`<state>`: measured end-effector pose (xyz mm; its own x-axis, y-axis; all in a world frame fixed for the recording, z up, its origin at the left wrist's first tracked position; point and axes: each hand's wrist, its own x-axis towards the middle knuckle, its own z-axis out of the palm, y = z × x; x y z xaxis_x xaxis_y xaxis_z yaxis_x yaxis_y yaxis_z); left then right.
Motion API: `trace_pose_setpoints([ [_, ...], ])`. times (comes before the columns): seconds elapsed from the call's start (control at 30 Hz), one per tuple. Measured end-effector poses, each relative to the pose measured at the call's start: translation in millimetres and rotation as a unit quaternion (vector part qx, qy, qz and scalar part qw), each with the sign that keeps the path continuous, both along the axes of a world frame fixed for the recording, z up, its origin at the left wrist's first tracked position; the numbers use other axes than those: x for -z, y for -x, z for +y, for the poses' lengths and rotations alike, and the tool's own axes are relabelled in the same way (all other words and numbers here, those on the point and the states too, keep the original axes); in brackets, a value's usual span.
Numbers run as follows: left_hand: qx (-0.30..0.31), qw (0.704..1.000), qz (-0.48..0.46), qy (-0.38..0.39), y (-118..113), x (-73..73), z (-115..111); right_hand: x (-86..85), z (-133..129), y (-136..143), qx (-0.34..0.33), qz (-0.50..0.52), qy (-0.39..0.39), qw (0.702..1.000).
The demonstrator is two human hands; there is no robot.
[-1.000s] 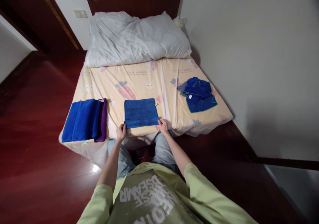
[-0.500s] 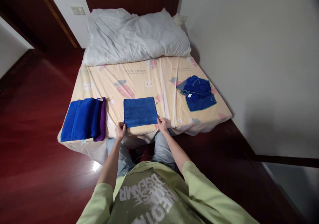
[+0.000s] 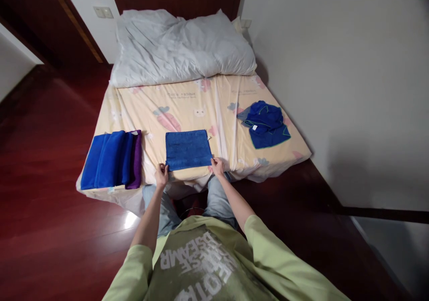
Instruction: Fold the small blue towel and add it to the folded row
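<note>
A flat, folded blue terry towel (image 3: 188,149) lay at the near edge of the cream printed mattress (image 3: 201,100). The left hand (image 3: 161,175) pinched the towel's near-left corner; the right hand (image 3: 217,166) pinched its near-right corner. Left of that towel sat a stack of folded blue and purple towels (image 3: 112,159).

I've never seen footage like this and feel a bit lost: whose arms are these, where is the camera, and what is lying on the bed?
There is no machine here. A person wears a camera on the head, looking down over their own chest and arms. The left hand and right hand each pinch a near corner of a flat blue towel on the bed. To the left lies a row of folded blue and purple towels; to the right, a crumpled heap of blue towels. A grey duvet is bunched at the far end.
</note>
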<state>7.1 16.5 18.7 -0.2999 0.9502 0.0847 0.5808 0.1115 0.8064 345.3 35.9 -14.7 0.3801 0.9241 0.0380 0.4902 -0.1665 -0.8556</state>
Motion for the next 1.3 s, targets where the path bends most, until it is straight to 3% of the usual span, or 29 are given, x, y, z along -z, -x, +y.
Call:
trace_pose_setpoints([
  [0.63,-0.002,1.000,0.028,0.002,-5,2.6,3,-15.2,0,6,0.028,-0.018,0.032,0.999],
  [0.97,0.019,0.999,0.044,-0.006,-6,2.7,2,-14.3,0,7,0.037,-0.012,0.024,0.999],
  [1.3,0.018,0.999,0.043,-0.022,1,6.3,6,-9.1,-5,4,-0.023,-0.031,-0.036,0.999],
])
